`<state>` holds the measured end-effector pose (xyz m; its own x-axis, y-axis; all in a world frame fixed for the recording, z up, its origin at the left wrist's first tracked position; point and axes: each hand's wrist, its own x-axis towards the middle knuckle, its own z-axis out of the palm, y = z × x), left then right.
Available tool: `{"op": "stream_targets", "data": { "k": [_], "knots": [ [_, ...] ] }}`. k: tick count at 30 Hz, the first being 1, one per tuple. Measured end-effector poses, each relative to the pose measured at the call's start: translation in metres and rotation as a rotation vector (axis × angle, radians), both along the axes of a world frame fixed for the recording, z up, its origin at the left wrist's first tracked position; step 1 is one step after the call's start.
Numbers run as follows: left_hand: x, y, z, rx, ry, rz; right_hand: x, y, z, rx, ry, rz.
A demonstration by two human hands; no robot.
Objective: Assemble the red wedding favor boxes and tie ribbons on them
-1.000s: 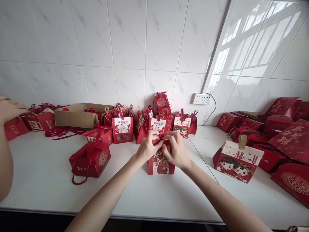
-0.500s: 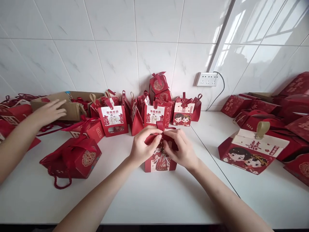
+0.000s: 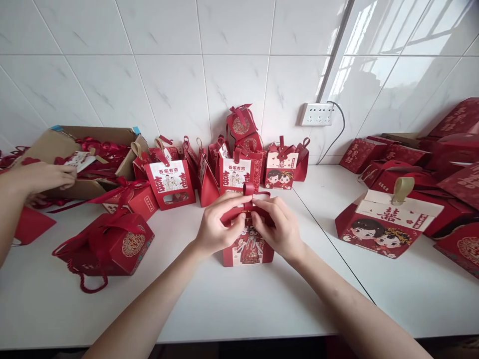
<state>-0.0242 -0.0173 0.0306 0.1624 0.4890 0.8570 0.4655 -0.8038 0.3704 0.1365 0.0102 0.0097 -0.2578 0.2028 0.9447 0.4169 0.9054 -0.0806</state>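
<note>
A small red gift box [image 3: 248, 248] printed with a figure in red robes stands on the white counter [image 3: 232, 304] in front of me. My left hand [image 3: 216, 227] and my right hand [image 3: 280, 227] are both pinched on the red ribbon [image 3: 248, 197] at the box's top, with a loop sticking up between them. Behind it stands a row of finished red gift boxes [image 3: 235, 172] against the tiled wall.
Another person's hand [image 3: 41, 177] grips the edge of a brown cardboard box [image 3: 80, 154] holding red ribbons at the left. A red box with cord handle [image 3: 112, 244] lies left of me. More red boxes [image 3: 385, 224] are piled at the right. A wall socket [image 3: 313, 113] sits behind.
The other person's hand has drawn back left to the cardboard box's front edge. My hands stay at the ribbon, fingers shifted slightly. The view has tilted down a little.
</note>
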Motion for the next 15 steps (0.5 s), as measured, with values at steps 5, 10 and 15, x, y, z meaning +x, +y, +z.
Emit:
{"op": "stream_targets", "data": {
  "k": [5,10,15],
  "knots": [
    [0.0005,0.0001,-0.0003,0.008,0.001,0.008,-0.0016,-0.0006,-0.0001,-0.04,0.036,-0.004],
    [0.0006,-0.0005,0.0,-0.012,0.001,0.004,-0.0007,-0.0031,0.0009,-0.131,0.04,0.005],
    [-0.0001,-0.0003,-0.0012,-0.011,-0.007,-0.015,0.0015,-0.0056,0.004,-0.216,0.046,0.009]
  ]
}}
